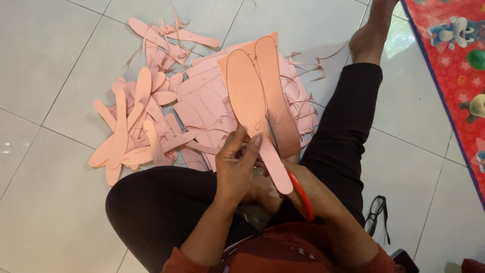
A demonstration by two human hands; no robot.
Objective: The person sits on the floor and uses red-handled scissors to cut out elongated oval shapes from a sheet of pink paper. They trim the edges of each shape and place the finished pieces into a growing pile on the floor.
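Observation:
I sit on a tiled floor with a pink sheet (pixel 252 86) held upright over my lap; two long insole outlines are drawn on it. My left hand (pixel 237 164) pinches the sheet's lower edge from the front. A cut pink strip (pixel 277 169) hangs down from the sheet over my wrists. My right hand (pixel 267 194), with a red bangle (pixel 302 196) on its wrist, is mostly hidden behind the left hand and the sheet. It is closed around scissors, of which only a thin dark blade (pixel 268 130) shows between the two outlines.
A heap of cut pink insole shapes (pixel 134 131) and trimmings (pixel 161 40) lies on the floor ahead to the left, with more pink sheets (pixel 207 106) under the held one. Black glasses (pixel 376 212) lie at the right. A red patterned mat (pixel 454 60) covers the far right.

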